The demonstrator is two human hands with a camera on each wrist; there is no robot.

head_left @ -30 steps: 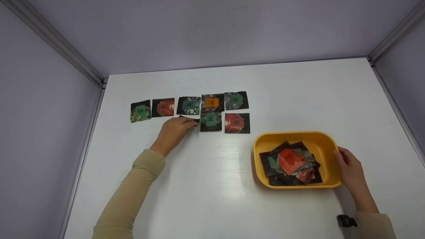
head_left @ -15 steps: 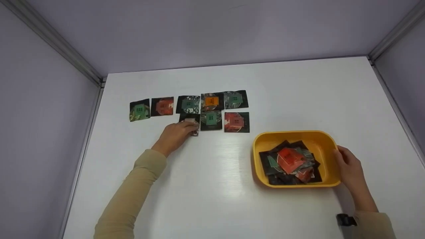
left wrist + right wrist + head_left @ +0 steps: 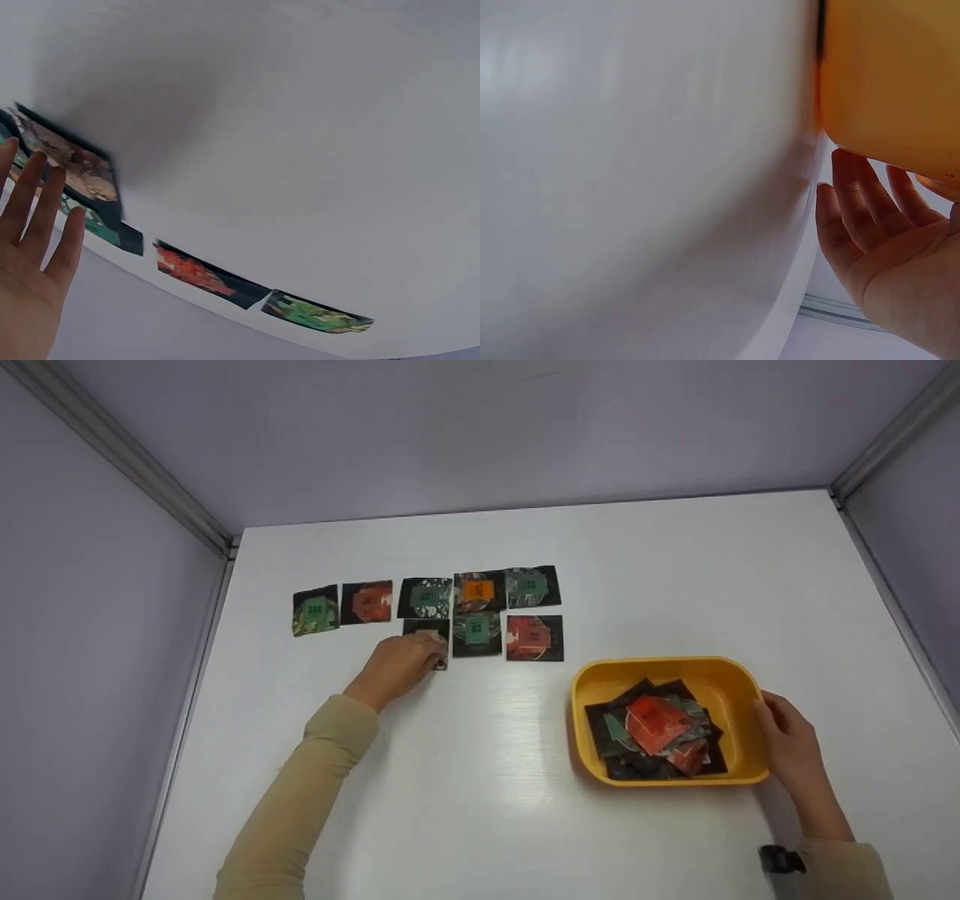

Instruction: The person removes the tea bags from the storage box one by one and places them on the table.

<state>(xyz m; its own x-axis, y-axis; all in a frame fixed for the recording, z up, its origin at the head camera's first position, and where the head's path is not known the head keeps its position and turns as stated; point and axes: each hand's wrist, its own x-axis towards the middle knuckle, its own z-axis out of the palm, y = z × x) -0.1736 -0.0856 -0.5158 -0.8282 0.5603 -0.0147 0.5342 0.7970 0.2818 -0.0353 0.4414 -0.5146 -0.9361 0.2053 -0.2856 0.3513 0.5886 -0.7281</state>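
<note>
Packets (image 3: 367, 602) lie in two rows, seven placed, an eighth packet (image 3: 425, 625) under the straight-fingered left hand (image 3: 401, 661); a heap (image 3: 656, 726) remains in the tub (image 3: 743, 729) the right hand (image 3: 795, 742) grips.

From above the near edge, the head view looks forward and down, distant enough to take in most of the surface (image 3: 465, 750). The left wrist view sits close behind the left hand (image 3: 34, 277), tipped, facing the packets (image 3: 195, 270) on the far left, which the head view shares. The right wrist view, close by the right hand (image 3: 900, 255), faces the yellow tray's outside (image 3: 900, 82); the head view looks down into that tray.
</note>
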